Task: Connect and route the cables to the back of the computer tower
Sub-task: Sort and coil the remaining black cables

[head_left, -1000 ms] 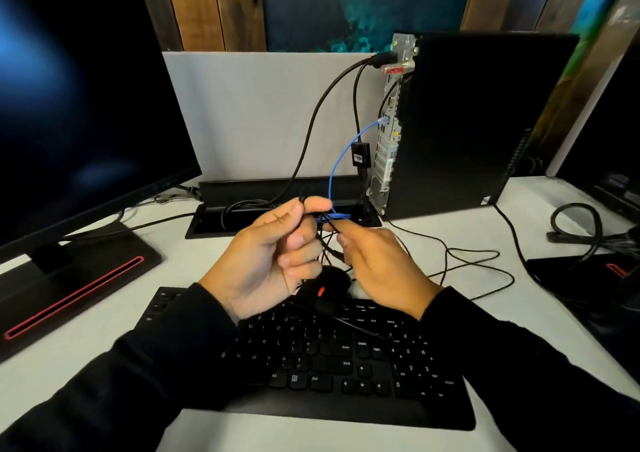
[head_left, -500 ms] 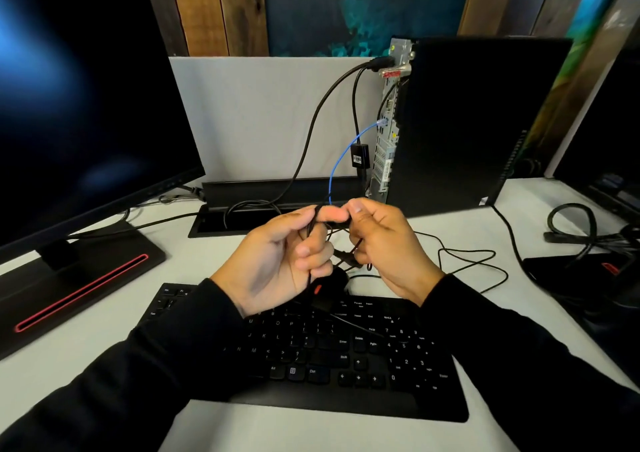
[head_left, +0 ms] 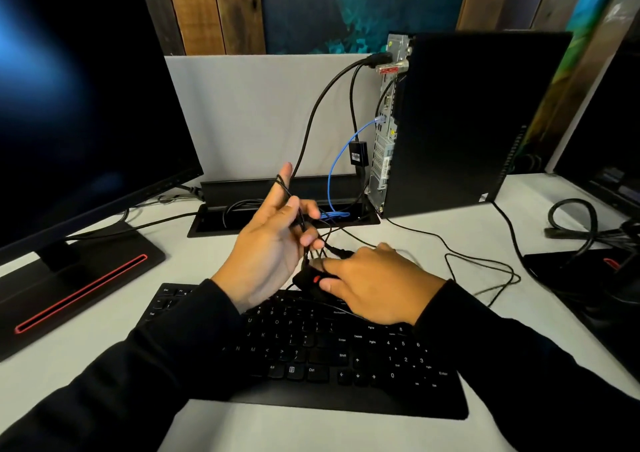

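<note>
The white desk [head_left: 450, 230] carries all components. A large dark monitor [head_left: 79, 105] stands at the left on a black base with a red stripe [head_left: 79, 292]. The computer tower [head_left: 478, 122] stands upright at the rear right, with its back panel [head_left: 384, 129] facing left toward a grey divider panel [head_left: 256, 115]. A black keyboard [head_left: 311, 358] lies at the front centre, partly covered by both black sleeves. A recessed cable tray [head_left: 214, 226] sits in the desk between the monitor base and the tower. A thick black cable [head_left: 311, 115] is plugged in at the top of the back panel and arcs down toward the tray. A blue cable [head_left: 337, 160] is plugged in at mid-height of the panel and drops into the tray. A small black adapter with a barcode label [head_left: 358, 153] hangs just beside the panel. The left hand [head_left: 273, 243] is raised above the keyboard's rear edge, its index finger extended upward with a thin black cable [head_left: 285, 192] looped over it; the remaining fingers are loosely curled round the same cable strands. The right hand [head_left: 374, 285] lies palm down, its fingers curled on a black mouse with a red wheel [head_left: 311, 278] at the keyboard's rear edge. Further thin black cables [head_left: 478, 264] lie loose on the desk to the right of the hands.
</note>
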Demonstrator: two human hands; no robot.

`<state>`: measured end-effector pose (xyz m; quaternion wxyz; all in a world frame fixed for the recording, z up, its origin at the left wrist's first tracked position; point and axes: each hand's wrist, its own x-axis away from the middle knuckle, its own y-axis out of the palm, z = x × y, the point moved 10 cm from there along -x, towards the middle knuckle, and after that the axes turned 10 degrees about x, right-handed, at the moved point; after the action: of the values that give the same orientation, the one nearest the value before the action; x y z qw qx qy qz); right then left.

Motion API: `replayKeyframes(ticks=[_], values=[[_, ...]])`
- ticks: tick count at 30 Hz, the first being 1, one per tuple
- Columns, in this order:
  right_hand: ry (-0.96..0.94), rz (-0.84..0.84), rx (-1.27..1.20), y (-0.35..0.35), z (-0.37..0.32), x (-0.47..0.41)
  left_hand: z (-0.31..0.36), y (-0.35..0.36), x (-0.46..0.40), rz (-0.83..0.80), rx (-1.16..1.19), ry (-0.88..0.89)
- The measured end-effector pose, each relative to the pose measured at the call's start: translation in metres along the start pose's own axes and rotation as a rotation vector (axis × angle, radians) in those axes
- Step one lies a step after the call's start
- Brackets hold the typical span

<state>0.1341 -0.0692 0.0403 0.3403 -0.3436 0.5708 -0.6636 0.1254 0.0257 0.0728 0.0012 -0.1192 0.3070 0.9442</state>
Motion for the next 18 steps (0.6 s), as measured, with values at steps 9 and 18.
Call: replayKeyframes(ticks=[9, 18], values=[[-0.201, 0.406, -0.095, -0.062, -0.025, 0.010, -0.011, 0.007, 0.009, 0.023, -0.621, 0.040], [-0.024, 0.575, -0.635, -0.068, 0.041, 0.016, -0.023, 0.028, 0.018, -0.134, -0.757, -0.119]])
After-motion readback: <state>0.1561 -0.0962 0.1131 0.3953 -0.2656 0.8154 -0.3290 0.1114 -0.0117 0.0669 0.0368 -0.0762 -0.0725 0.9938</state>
